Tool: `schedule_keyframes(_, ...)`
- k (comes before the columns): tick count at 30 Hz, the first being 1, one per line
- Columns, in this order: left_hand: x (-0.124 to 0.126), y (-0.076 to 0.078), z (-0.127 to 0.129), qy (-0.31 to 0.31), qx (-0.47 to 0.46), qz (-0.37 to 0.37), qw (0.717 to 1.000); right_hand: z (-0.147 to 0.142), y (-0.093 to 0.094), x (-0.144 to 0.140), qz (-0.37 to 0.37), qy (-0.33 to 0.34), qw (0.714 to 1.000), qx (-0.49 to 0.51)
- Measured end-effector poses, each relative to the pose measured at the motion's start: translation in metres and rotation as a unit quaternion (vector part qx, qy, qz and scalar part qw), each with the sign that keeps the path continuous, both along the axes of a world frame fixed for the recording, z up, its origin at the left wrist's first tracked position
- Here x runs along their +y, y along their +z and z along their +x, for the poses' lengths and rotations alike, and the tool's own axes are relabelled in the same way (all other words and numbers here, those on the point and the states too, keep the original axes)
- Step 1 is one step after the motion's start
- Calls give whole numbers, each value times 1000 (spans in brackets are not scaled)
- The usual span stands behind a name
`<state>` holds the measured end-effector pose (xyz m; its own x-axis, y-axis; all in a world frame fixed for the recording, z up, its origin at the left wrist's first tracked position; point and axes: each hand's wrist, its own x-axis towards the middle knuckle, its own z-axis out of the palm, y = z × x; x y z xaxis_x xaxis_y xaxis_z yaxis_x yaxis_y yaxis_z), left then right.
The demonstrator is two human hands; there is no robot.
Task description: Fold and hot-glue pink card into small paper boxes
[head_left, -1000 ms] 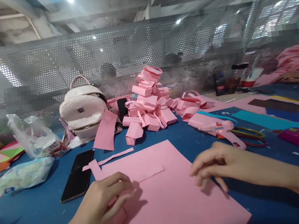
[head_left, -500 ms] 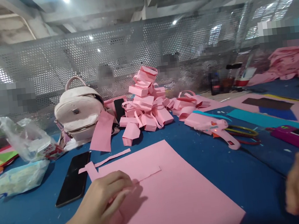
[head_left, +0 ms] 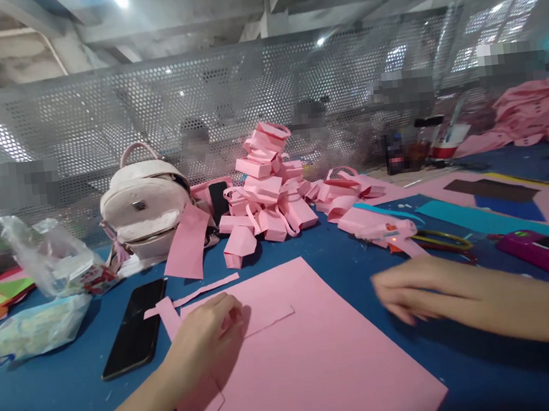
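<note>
— Where was the pink sheet placed?

— The pink sheet [head_left: 306, 372] was laid flat on the blue table [head_left: 55, 405], directly before the person. The left hand [head_left: 207, 333] was rested on it with the fingers curled; whether anything was pinched beneath them could not be told. A pink strip [head_left: 274, 317] was laid on the sheet, just beside those fingers.

— And the right hand?

— The right hand [head_left: 420, 288] was held over the table, apart from the sheet. Its fingers were loosely bent and nothing was seen gripped. A pink glue gun [head_left: 389, 231] was set just beyond it.

— How much seemed done?

— A good deal, by judgement: many small pink boxes [head_left: 262, 186], some fitted with handles, were heaped beyond the sheet. The sheet itself was left broad and unfolded, so its shaping seemed undone.

— Were any contents seen?

— None could be made out in the boxes. The pale backpack [head_left: 145, 209] seemed parted near the top, but its inside was hidden. By the clear plastic bag [head_left: 46, 252] a red-and-white carton [head_left: 94, 275] was seen; whether it was enclosed could not be told. Something pale was contained in the packet [head_left: 35, 329] nearer the person.
</note>
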<state>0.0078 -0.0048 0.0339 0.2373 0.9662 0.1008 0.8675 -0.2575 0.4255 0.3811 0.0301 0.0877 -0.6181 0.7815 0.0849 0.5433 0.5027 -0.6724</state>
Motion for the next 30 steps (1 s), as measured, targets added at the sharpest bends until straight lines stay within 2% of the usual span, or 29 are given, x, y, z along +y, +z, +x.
schedule_keyframes(1, 3, 0, 1, 1, 0, -3, 1000, -25, 11, 5, -9, 32, 998, -53)
schedule_keyframes(3, 10, 3, 3, -3, -3, -16, 1000, -62, 16, 14, -6, 81, 992, -91)
schedule_keyframes(6, 16, 6, 7, -13, -17, -44, 999, -96, -1, 26, 24, 98, 990, -100)
schedule_keyframes(11, 17, 2, 14, -15, -53, -83, 995, -132, -25, 36, 50, 110, 981, -152)
schedule_keyframes(17, 17, -3, 18, -19, -110, -98, 989, -144, -33, 45, 31, 148, 982, -114)
schedule_keyframes(24, 21, -5, 23, -25, -162, -123, 979, -139, -47, 50, 33, 114, 989, -84)
schedule_keyframes(27, 16, -8, 22, -13, -134, -118, 984, -140, -54, 50, 53, 113, 989, -74)
schedule_keyframes(30, 11, -11, 20, -19, -58, -106, 992, -140, -61, 50, 61, 115, 990, -63)
